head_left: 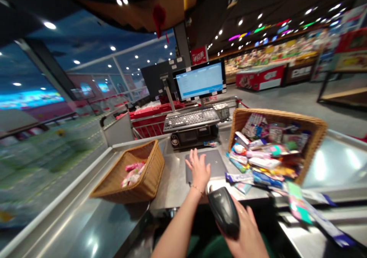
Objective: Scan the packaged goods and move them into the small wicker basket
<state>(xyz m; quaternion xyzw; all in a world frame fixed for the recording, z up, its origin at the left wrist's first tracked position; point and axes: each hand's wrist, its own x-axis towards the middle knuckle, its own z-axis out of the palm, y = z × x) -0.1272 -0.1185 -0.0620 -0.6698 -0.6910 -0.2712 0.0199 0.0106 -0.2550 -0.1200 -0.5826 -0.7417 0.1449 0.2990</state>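
Note:
In the head view my left hand (198, 170) reaches forward over a flat grey pad (216, 162) on the metal counter. Its fingers are spread and hold nothing. My right hand (246, 231) is wrapped round a black handheld barcode scanner (223, 210), low in front of me, its head tilted up and left. Just beyond the scanner, blue-and-white packets (239, 177) lie on the counter. They are close to a tipped wicker basket (314, 129) filled with many small packaged goods (265, 162), some spilling over its front edge.
On the left stands another wicker basket (156, 170) with a few pink packages (134, 170) inside. A keyboard (192, 119) sits behind the pad, below a lit monitor (200, 80). More packets, including a green-and-pink one (298, 202), stretch to the right. Red shopping carts (151, 114) stand behind.

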